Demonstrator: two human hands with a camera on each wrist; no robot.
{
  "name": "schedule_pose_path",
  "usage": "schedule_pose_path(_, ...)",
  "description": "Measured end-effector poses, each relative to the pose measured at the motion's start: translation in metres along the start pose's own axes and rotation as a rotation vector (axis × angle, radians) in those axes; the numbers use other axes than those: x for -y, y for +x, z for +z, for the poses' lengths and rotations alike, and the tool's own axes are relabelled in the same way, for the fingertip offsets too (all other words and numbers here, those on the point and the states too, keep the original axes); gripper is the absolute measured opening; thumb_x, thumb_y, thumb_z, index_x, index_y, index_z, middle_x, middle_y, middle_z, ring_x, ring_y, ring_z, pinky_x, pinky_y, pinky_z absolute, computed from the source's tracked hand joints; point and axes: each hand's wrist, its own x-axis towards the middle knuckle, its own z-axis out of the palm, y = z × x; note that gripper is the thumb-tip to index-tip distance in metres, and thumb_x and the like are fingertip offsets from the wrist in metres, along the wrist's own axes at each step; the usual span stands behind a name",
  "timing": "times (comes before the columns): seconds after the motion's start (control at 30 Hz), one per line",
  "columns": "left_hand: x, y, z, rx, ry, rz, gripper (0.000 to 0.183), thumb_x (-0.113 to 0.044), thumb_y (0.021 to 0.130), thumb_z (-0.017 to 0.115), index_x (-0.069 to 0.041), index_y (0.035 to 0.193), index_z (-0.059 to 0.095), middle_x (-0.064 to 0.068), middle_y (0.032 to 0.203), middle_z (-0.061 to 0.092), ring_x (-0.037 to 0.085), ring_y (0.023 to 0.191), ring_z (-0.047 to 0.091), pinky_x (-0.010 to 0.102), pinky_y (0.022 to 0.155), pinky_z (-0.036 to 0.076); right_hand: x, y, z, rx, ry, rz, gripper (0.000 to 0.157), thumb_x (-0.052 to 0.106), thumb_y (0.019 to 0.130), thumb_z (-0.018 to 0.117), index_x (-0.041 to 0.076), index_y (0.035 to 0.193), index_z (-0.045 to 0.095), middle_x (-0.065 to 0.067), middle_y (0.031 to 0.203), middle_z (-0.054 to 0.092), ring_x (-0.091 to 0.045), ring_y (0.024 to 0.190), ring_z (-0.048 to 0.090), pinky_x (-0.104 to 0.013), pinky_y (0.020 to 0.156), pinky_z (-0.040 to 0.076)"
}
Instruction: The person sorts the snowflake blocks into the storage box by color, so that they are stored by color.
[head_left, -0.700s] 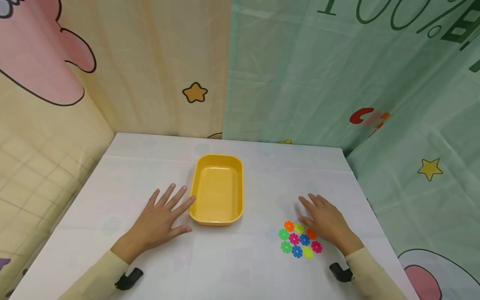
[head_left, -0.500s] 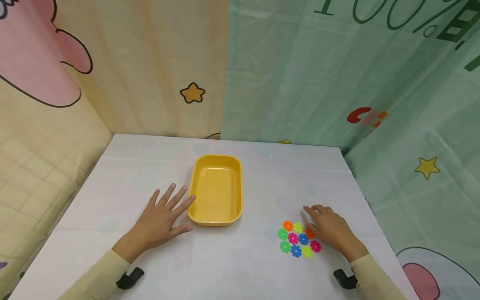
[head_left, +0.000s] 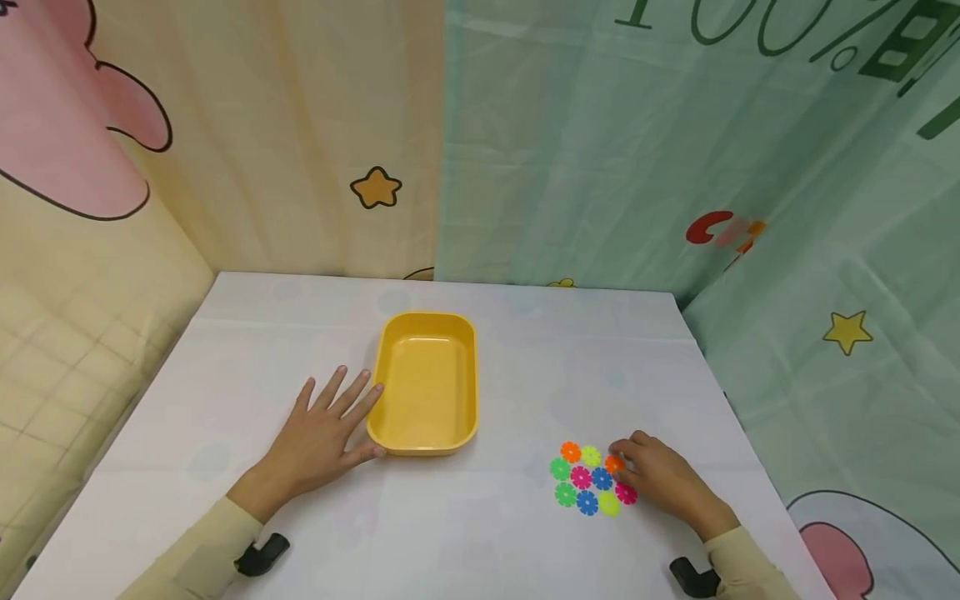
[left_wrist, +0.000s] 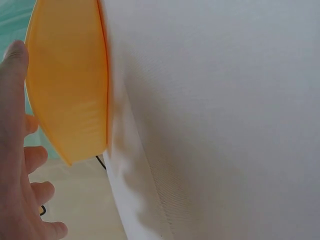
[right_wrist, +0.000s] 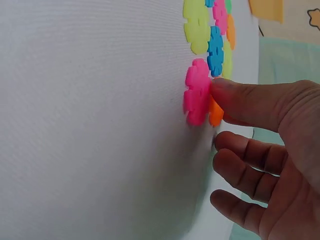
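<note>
My left hand lies spread beside the yellow plastic tray, its index fingertip and thumb at the near left rim. In the left wrist view, the thumb meets the edge of the tray. At the right side of a cluster of flat notched snowflake discs, my right hand reaches over an orange snowflake disc. Thumb and fingertips stand at either side of this disc, with a gap between them in the right wrist view. A pink snowflake disc lies beside the thumb.
The discs, in green, blue, yellow, pink and orange, lie flat on the white-covered table. Patterned curtains close off the back and both sides. A black strap piece shows at each wrist.
My right hand has drawn back toward me and down to the orange snowflake disc, its fingers curling more. My left hand stays by the tray, with its thumb now nearer the rim. The view has shifted slightly.
</note>
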Motion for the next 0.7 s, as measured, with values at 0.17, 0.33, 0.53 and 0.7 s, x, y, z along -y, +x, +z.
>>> schedule_pose_path(0.17,0.0013,-0.004,0.0007,-0.007,0.017,0.013,0.088,-0.077,0.09,0.051,-0.019,0.157,0.043,0.009,0.164,0.035,0.041,0.152,0.025,0.07,0.115,0.022,0.0003,0.0022,0.0025,-0.007,0.066,0.004,0.024,0.019,0.086,0.082,0.011,0.106,0.071,0.004,0.091,0.057,-0.013,0.084,0.056,-0.038,0.08,0.057)
schedule_pose_path(0.33,0.0,-0.0023,0.0021,-0.007,0.017,0.029,0.087,-0.075,0.091,0.053,-0.019,0.157,0.042,0.009,0.165,0.035,0.041,0.152,0.025,0.071,0.115,0.021,0.0012,0.0021,0.0017,-0.006,0.11,0.062,0.025,0.016,0.085,0.083,0.01,0.104,0.068,0.002,0.094,0.06,-0.016,0.09,0.061,-0.043,0.086,0.058)
schedule_pose_path(0.53,-0.0006,0.0003,0.0055,0.007,0.028,0.033,0.087,-0.077,0.094,0.043,-0.018,0.158,0.04,0.01,0.166,0.033,0.042,0.153,0.024,0.071,0.116,0.02,-0.0003,0.0015,0.0012,-0.008,0.154,0.059,0.026,0.015,0.085,0.083,0.01,0.101,0.064,0.003,0.089,0.059,-0.014,0.084,0.057,-0.037,0.078,0.057)
schedule_pose_path(0.7,-0.0014,0.0014,0.0076,0.006,0.019,0.04,0.079,-0.07,0.099,0.04,-0.018,0.159,0.039,0.01,0.166,0.032,0.042,0.153,0.023,0.071,0.116,0.019,-0.002,0.0008,0.0019,-0.012,0.189,0.065,0.026,0.014,0.086,0.082,0.012,0.097,0.059,0.004,0.079,0.052,-0.013,0.074,0.05,-0.026,0.065,0.048)
